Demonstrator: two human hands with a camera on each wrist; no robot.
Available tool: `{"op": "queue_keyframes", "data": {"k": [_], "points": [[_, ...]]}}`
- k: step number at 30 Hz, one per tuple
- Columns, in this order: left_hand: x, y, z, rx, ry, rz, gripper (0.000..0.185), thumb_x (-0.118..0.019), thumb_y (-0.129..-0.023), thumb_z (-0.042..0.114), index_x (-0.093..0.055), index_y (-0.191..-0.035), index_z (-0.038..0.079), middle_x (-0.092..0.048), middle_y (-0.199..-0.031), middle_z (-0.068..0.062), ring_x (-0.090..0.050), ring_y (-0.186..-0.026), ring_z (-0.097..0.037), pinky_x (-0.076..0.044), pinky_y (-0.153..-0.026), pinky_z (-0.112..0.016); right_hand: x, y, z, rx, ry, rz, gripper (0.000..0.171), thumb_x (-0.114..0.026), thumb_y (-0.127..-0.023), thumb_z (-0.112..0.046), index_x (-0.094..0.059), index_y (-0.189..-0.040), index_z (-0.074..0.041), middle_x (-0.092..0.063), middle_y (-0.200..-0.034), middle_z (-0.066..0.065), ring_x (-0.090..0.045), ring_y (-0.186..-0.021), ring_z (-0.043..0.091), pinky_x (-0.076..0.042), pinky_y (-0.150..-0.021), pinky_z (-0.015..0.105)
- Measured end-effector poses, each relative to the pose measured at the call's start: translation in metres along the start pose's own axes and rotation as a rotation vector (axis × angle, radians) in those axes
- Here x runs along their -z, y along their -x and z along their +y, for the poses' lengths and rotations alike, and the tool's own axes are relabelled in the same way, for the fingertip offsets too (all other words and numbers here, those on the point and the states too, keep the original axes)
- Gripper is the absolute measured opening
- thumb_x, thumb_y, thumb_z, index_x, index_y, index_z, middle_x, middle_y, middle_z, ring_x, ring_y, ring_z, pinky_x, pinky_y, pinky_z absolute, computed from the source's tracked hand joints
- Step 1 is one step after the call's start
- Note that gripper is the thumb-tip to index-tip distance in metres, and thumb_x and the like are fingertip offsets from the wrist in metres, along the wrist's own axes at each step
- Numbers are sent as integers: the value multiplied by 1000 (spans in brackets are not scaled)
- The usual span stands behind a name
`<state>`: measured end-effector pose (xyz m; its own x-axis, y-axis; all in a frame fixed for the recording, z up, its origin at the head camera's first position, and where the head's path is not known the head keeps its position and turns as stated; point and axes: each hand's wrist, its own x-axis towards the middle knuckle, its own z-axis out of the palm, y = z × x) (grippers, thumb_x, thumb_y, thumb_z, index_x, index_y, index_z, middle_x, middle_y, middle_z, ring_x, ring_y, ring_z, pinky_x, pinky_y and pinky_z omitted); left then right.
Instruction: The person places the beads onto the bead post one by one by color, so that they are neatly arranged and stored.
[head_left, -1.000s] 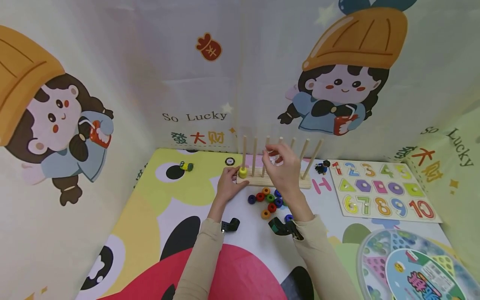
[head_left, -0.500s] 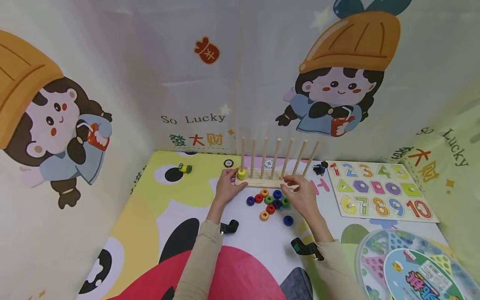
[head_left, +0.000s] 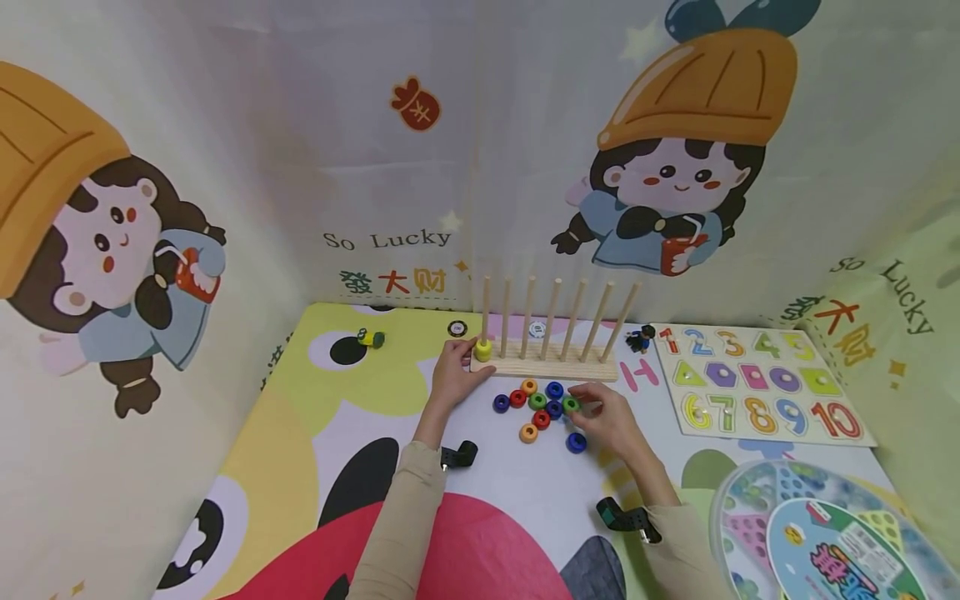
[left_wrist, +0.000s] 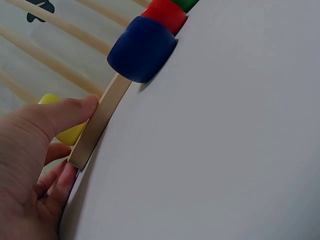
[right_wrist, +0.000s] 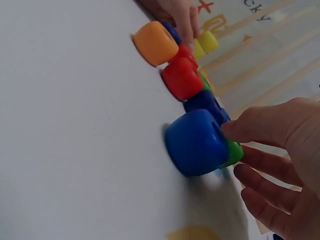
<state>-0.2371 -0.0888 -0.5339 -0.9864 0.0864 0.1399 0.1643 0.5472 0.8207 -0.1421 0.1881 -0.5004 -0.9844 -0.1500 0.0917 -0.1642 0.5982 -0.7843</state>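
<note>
The right hand moved to a green bead.

A table with a colourful cartoon-print top is the landmark. Behind it hangs a pale back sheet, printed with "So Lucky" lettering and an orange-hatted figure. Similar printed sheets flank the table: a left sheet and a right sheet. Soft, diffuse light falls over it.

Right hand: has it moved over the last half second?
Yes. Against the wooden peg rack, the right hand has come back toward the person, from the rack's front edge to the rightmost green bead.
</note>
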Motion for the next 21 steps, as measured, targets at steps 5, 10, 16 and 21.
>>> {"op": "queue_keyframes", "data": {"k": [5, 10, 16, 21], "points": [[-1, 0, 0, 2, 7, 1, 69, -83, -80, 25, -55, -140, 4, -50, -125, -16, -56, -111, -28, -50, -96, -38, -4, 1, 4, -5, 6, 10, 34, -76, -81, 1, -68, -114, 2, -68, -109, 14, -63, -96, 28, -55, -81, 42], [-1, 1, 0, -3, 17, 5, 68, -83, -81, 25, -55, -139, 4, -50, -124, -16, -57, -110, -27, -51, -95, -36, -3, 3, 3, -4, 10, 29, 31, -77, -81, -1, -69, -112, 1, -68, -107, 14, -64, -95, 28, -55, -79, 41], [0, 1, 0, -9, 15, 8, 68, -83, -80, 25, -56, -139, 3, -50, -123, -16, -57, -110, -27, -51, -94, -36, 4, -1, -6, 46, -18, 93, 31, -77, -83, -2, -69, -113, 2, -68, -108, 15, -65, -97, 32, -56, -81, 47], [-1, 1, -1, -7, -1, 12, 68, -83, -81, 27, -56, -139, 4, -50, -124, -15, -56, -110, -27, -50, -94, -39, 10, -12, -20, 138, -28, 160, 30, -77, -82, -2, -69, -111, 3, -69, -106, 17, -67, -93, 34, -56, -76, 49]]}}
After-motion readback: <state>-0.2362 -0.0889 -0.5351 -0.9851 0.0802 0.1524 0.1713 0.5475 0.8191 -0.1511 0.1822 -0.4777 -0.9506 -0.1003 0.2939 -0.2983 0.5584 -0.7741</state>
